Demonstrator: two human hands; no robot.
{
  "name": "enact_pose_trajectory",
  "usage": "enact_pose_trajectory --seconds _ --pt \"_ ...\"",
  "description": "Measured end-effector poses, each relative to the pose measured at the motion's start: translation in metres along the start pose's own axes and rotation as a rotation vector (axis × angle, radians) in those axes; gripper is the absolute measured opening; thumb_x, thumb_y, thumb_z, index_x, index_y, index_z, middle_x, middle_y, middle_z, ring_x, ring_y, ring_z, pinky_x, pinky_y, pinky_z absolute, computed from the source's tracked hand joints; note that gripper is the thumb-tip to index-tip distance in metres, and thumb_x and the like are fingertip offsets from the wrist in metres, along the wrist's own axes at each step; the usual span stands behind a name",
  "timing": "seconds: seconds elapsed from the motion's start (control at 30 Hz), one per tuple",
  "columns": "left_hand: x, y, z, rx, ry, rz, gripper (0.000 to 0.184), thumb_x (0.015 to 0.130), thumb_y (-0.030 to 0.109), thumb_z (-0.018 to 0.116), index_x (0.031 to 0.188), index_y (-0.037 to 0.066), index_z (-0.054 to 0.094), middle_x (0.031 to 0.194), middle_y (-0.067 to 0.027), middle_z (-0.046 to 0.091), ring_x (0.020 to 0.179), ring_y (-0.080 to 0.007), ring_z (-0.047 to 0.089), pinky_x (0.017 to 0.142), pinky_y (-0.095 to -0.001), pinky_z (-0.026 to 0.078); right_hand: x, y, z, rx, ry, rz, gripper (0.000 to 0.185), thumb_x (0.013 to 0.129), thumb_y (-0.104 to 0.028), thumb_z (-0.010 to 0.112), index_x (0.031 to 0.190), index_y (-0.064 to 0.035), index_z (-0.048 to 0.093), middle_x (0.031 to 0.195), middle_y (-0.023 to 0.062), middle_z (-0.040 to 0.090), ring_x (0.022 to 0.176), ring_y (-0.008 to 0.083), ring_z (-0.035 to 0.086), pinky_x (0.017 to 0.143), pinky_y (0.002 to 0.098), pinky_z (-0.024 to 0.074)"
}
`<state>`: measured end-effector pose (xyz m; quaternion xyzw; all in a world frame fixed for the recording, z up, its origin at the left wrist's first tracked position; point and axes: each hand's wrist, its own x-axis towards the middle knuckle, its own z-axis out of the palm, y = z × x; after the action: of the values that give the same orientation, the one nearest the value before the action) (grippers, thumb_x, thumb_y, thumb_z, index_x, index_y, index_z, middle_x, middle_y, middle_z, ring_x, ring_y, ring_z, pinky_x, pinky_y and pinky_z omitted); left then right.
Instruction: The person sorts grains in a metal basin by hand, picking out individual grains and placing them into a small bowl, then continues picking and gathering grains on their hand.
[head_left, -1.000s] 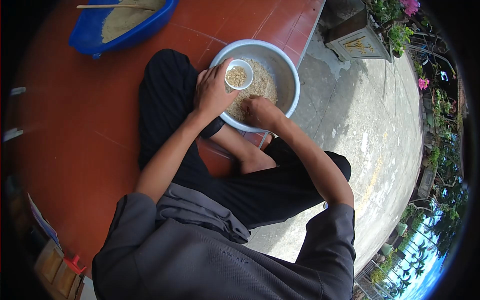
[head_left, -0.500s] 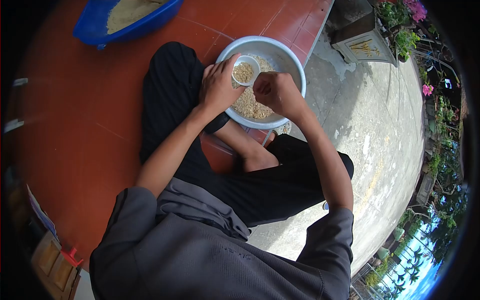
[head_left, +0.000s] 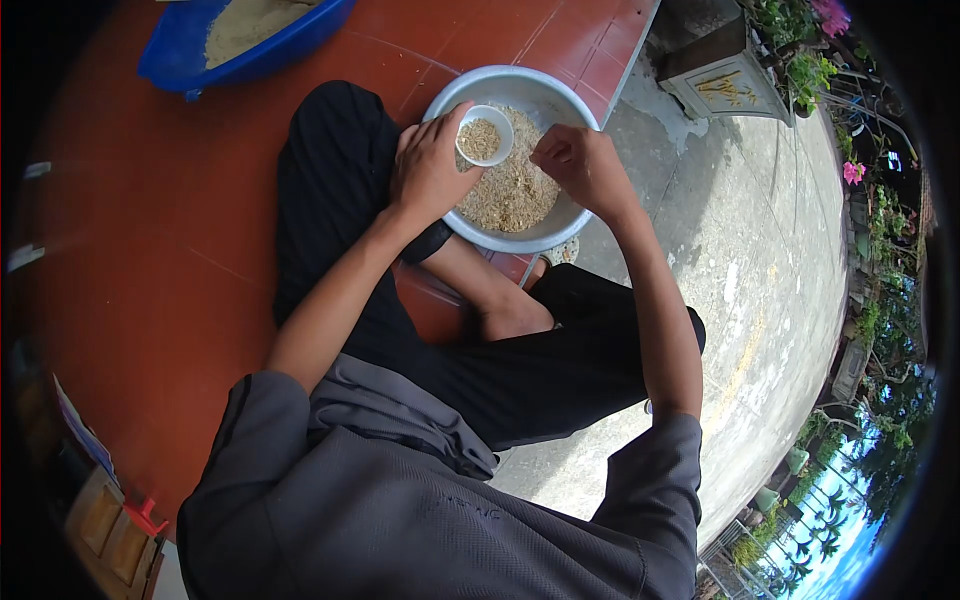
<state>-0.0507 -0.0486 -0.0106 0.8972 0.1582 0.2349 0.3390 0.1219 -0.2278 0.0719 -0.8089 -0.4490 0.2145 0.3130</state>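
My left hand (head_left: pixel 430 170) is wrapped round a small white cup (head_left: pixel 509 140), tilted over the basin. Inside the cup lie pale brown husk-like grains (head_left: pixel 479 139). Beneath it stands a round metal basin (head_left: pixel 545 238), its bottom covered with a loose layer of similar flaky grain (head_left: pixel 510 195). Over the basin's right side hangs my right hand (head_left: pixel 582 170), its fingers curled and thumb pressed in a pinch. Whatever may be between those fingertips is too small to make out.
A blue plastic tub (head_left: pixel 180 55) holding pale powdery material stands on the red tiled floor (head_left: pixel 170 230) at upper left. A concrete yard (head_left: pixel 740 230) lies beyond the tile edge, with a planter (head_left: pixel 725 85) and flowers. My crossed legs (head_left: pixel 340 190) are close to the basin.
My right hand has moved away from the cup, to the right and slightly up. The left hand still holds the cup, and the whole view has shifted a little.
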Motion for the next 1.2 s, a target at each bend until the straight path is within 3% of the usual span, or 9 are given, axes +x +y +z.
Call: enact_pose_trajectory --seconds 0.17,0.4,0.6,0.7,0.9,1.0,1.1,1.2 --pt "0.0 0.001 0.001 0.01 -0.001 0.001 0.09 0.081 0.022 0.093 0.16 0.013 0.05 0.145 -0.0149 0.069 0.135 -0.0343 0.065 0.116 -0.0502 0.043 -0.014 0.026 0.016 -0.152 -0.293 -0.003 0.016 0.085 0.002 0.076 0.102 0.0018 0.077 0.093 0.0179 0.08 0.091 0.0311 0.081 0.084 0.0397 0.0636" --pt "-0.001 0.0 0.0 -0.003 -0.01 -0.021 0.089 0.082 0.02 0.091 0.161 0.014 0.05 0.144 -0.015 0.07 0.136 -0.0335 0.065 0.116 -0.0501 0.042 -0.01 0.029 0.045 -0.297 -0.457 -0.028 0.029 0.08 0.002 0.073 0.108 -0.0036 0.076 0.101 0.0214 0.078 0.103 0.0412 0.076 0.093 0.0502 0.0599" --pt "-0.001 0.0 -0.001 0.003 -0.01 -0.017 0.09 0.082 0.023 0.093 0.161 0.013 0.05 0.144 -0.0154 0.07 0.136 -0.0335 0.065 0.117 -0.0503 0.042 -0.015 0.029 0.054 -0.235 -0.494 -0.095 0.029 0.078 -0.001 0.076 0.107 -0.0026 0.075 0.101 0.0223 0.077 0.104 0.0417 0.075 0.093 0.0503 0.0594" --pt "-0.001 -0.001 0.0 0.005 0.003 -0.011 0.091 0.082 0.025 0.094 0.161 0.013 0.05 0.144 -0.0157 0.07 0.135 -0.0339 0.065 0.117 -0.0506 0.042 -0.021 0.03 0.065 -0.271 -0.545 -0.029 0.025 0.078 -0.004 0.077 0.103 -0.002 0.075 0.096 0.0223 0.077 0.099 0.0426 0.076 0.088 0.0503 0.0597" --pt "-0.001 0.0 -0.001 -0.007 -0.037 -0.024 0.088 0.084 0.024 0.09 0.16 0.01 0.048 0.149 -0.0162 0.067 0.138 -0.0314 0.063 0.118 -0.0494 0.041 -0.021 0.041 0.082 -0.268 -0.488 -0.095 0.01 0.082 -0.01 0.073 0.087 -0.0019 0.075 0.083 0.0232 0.075 0.083 0.0439 0.076 0.076 0.0506 0.06" --pt "0.0 0.0 -0.001 0.001 -0.042 -0.025 0.087 0.084 0.024 0.089 0.16 0.01 0.048 0.149 -0.0159 0.066 0.139 -0.0315 0.063 0.117 -0.0494 0.041 -0.02 0.042 0.08 -0.229 -0.492 -0.127 0.007 0.081 -0.007 0.074 0.084 -0.0011 0.076 0.084 0.0181 0.077 0.081 0.0372 0.077 0.074 0.0448 0.0606" --pt "0.0 -0.001 -0.001 -0.009 -0.043 -0.026 0.088 0.084 0.024 0.089 0.16 0.01 0.047 0.149 -0.0159 0.066 0.139 -0.0315 0.062 0.118 -0.0495 0.041 -0.022 0.04 0.079 -0.203 -0.465 -0.12 0.008 0.081 -0.01 0.072 0.082 -0.003 0.076 0.081 0.0229 0.074 0.081 0.0441 0.075 0.075 0.0515 0.0597" --pt "-0.001 -0.001 0.0 -0.008 -0.007 -0.012 0.092 0.082 0.024 0.093 0.162 0.013 0.049 0.144 -0.0165 0.07 0.135 -0.0338 0.066 0.117 -0.0505 0.043 -0.022 0.04 0.08 -0.249 -0.453 -0.124 0.008 0.08 -0.01 0.072 0.082 -0.0029 0.076 0.08 0.0227 0.074 0.08 0.0441 0.075 0.074 0.0517 0.0593"
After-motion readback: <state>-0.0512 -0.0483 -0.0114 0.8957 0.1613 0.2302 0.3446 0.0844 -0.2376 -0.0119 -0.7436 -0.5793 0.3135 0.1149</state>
